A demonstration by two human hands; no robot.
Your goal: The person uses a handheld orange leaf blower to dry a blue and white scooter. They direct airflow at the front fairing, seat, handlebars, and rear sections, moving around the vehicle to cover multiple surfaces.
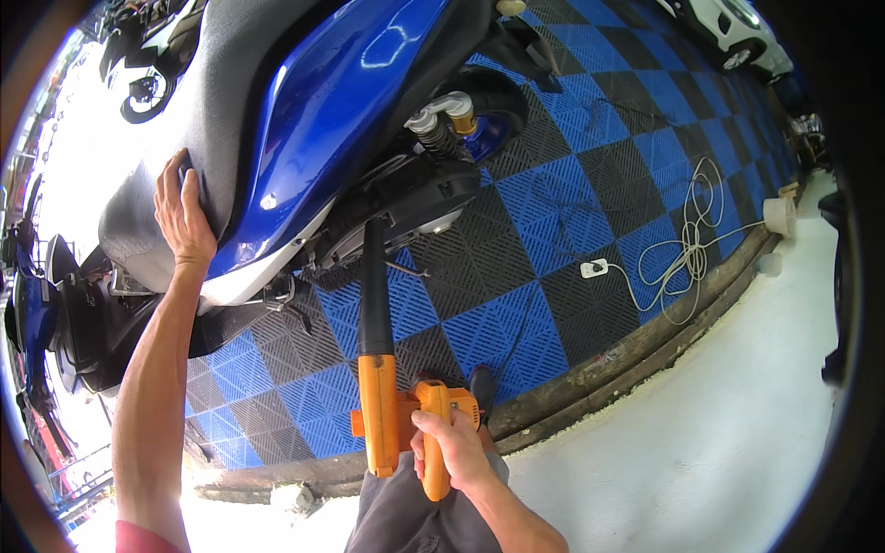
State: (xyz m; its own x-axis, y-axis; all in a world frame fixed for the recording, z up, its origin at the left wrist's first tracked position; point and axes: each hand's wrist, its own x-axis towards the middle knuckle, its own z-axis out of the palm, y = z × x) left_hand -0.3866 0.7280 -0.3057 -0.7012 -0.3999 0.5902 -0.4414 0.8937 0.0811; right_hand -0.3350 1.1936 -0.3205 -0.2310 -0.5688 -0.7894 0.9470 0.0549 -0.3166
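Observation:
A blue motor scooter (325, 90) with a black seat stands before me, side on. My left hand (182, 211) lies flat on the seat (225, 97), fingers slightly spread, gripping nothing. In my right hand (453, 449) is the handle of an orange electric blower (377, 415). Its long black nozzle (375, 297) points at the scooter's black engine and drive-side casing (415, 193). Whether the nozzle tip touches the casing I cannot tell. Beyond that casing show the rear shock absorber (442, 128) and the rear wheel (501, 117).
Blue and black slatted tiles (511, 325) cover the floor. A white extension socket (593, 268) with a plug in it lies there, beside its loosely coiled cable (684, 256). A raised edge (622, 377) borders the white wall (664, 470). A white car (743, 34) stands at the far right.

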